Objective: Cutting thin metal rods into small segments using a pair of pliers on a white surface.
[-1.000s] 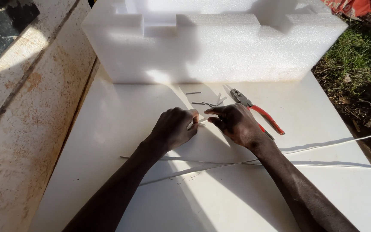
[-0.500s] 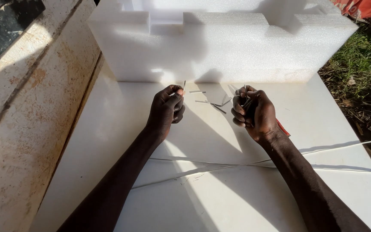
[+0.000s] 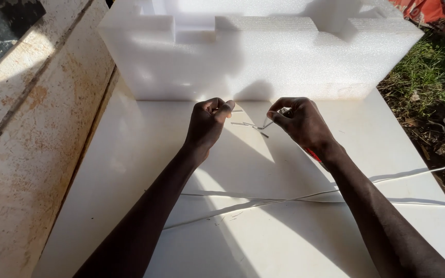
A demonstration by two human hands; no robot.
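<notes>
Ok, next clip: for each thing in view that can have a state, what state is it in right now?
left hand: fisted, raised over the white board, pinching something thin
right hand: closed on a short wire piece
red-handled pliers: lying on the board, mostly hidden under the right wrist
long white wires: lying loose, crossed on the white board
foam block: standing at the board's far edge

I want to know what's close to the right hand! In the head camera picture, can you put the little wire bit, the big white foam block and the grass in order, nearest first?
From the right hand:
1. Little wire bit: pinched at its fingertips, towards the left hand.
2. White foam block: just beyond the knuckles, at the back of the table.
3. Grass: farthest, off the table's right edge.
</notes>
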